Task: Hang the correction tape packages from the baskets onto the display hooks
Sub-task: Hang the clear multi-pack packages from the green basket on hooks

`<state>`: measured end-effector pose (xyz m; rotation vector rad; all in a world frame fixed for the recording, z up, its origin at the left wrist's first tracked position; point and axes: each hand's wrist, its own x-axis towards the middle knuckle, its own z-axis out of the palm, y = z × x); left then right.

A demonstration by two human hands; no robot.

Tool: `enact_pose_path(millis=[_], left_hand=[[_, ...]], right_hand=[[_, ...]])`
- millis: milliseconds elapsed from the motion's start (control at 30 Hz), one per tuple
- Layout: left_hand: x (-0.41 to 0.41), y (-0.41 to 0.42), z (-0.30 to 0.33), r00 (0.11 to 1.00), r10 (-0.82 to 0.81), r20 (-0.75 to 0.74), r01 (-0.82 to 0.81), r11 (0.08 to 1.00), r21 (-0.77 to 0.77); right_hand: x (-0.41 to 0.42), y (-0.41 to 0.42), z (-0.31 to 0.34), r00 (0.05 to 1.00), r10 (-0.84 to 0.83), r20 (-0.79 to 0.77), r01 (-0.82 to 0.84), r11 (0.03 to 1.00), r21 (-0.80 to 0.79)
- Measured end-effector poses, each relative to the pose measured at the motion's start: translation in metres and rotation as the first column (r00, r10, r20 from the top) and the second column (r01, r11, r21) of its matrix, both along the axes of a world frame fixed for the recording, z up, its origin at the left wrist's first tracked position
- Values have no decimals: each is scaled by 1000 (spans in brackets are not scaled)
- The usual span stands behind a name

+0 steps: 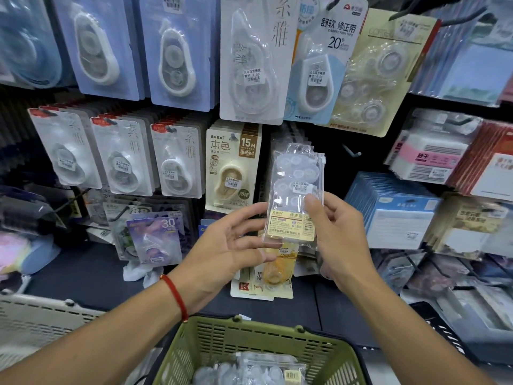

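I have a clear plastic pouch of white correction tape dispensers with a yellow label at its foot (294, 194) held upright in front of the display wall. My right hand (337, 237) pinches it along its right edge: the thumb presses on the front face near the price sticker, and the other fingers curl behind the pouch, where I cannot see them. My left hand (224, 251) is at the pouch's lower left, fingers (251, 213) straight and spread; their tips reach its left edge, though I cannot tell whether they touch it. A red string bracelet (176, 297) circles that wrist.

The pouch's top edge, with its hanging hole, sits just in front of a stack of similar clear packages on the wall. To the right of that a bare metal display hook (352, 152) juts from the dark panel. To the left hangs a beige carded correction tape marked 15M (233, 165), and further left three grey-white carded tapes (122, 155) in a row.

Low in view is an olive-green slotted plastic basket (249, 336), directly under my forearms, with more clear pouches of dispensers (249, 369) lying inside. A white slotted basket (41, 315) stands at the lower left.
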<state>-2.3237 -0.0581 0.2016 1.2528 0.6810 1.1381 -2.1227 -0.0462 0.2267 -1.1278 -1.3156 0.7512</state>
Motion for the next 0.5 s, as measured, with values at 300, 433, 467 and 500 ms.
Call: enact_pose_path(millis=[300, 433, 467, 500], left_hand=[[-16, 19, 0, 613, 538, -578, -168, 804, 570], [-20, 38, -1, 420, 726, -544, -117, 638, 761], [-20, 42, -2, 376, 743, -554, -78, 621, 780], [-20, 44, -4, 332, 750, -573, -42, 618, 785]], right_hand=[[9, 7, -25, 739, -305, 601, 192, 950, 245], [-4, 31, -34, 467, -275, 840, -77, 934, 349], [-7, 41, -34, 400, -270, 876, -89, 940, 330], [-10, 52, -34, 341, -270, 900, -74, 947, 312]])
